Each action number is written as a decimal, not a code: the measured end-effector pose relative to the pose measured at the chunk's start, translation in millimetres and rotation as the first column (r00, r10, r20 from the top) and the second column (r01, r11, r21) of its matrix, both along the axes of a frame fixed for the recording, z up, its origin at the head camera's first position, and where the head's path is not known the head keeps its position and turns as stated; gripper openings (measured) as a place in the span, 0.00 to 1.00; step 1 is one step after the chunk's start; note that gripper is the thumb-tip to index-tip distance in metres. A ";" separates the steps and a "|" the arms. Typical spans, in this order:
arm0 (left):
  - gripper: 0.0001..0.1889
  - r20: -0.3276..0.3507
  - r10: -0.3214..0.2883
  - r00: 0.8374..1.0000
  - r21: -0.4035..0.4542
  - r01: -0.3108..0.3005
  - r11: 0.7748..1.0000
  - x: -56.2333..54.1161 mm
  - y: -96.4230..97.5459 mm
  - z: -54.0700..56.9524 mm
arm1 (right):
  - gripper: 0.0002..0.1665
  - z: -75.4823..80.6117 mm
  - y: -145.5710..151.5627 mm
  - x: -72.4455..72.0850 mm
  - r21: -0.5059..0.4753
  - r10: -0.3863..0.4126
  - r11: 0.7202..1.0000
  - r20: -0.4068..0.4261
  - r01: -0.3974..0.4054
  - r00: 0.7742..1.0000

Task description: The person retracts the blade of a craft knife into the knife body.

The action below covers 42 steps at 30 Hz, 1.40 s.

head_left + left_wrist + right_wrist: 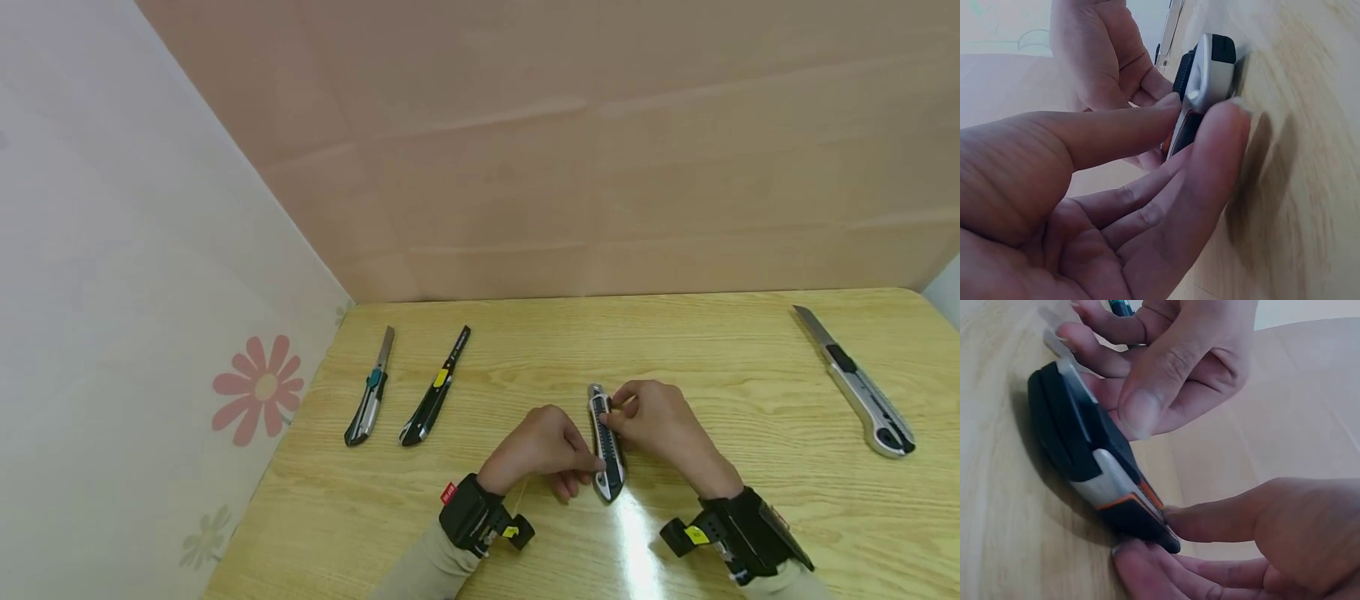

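**Grey-and-black knife (608, 446), pinched at both ends, on or just over the table (750, 358)**

Left hand (547, 443): mine, nearest. Thumb and forefinger pinch the knife's near end; the other fingers fold in behind.

Right hand (662, 421): mine, slightly farther out. Thumb and fingers pinch the knife toward its far end, from the right.

Knife: before me, between both hands, its length running away from me. Whether it rests on the wood or sits a touch clear, I cannot tell. I make out no bare blade on it.

Handling note: in my judgement, a light, even pinch along the sides serves best, both ends kept level and fingertips off whichever end lets out the blade. Squeezing harder with one hand could twist it.

Views: the right wrist view shows orange trim along the body, which I cannot find from the head; my left thumb is blurred there. The left wrist view gives a silver end with a black tip. Only the head view gives the whole layout.

Farther off, head view: a black knife with a yellow slide (430, 405), left; a knife with a teal slide (371, 400), beyond it to the left, blade out; a large silver knife (862, 394), far right, blade out. At the back, a brown sheet (600, 183).
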<state>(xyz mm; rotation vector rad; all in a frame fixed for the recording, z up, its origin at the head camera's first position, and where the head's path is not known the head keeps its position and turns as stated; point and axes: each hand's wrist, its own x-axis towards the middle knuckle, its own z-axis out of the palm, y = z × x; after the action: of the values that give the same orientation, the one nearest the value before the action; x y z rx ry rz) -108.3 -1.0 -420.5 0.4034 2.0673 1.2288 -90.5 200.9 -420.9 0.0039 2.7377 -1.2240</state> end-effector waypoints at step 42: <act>0.15 -0.367 -0.084 0.927 0.279 0.196 0.940 -14.5 -1.6 -2.2 | 0.36 -2.3 199.3 36.1 0.352 -0.654 0.695 -0.052 0.627 0.755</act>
<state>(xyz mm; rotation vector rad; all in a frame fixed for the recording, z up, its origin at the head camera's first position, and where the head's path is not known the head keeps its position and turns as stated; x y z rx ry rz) -122.8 -2.5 -422.7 0.9659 2.0851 1.4822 -54.3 400.2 -423.2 1.1183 2.9242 -0.7683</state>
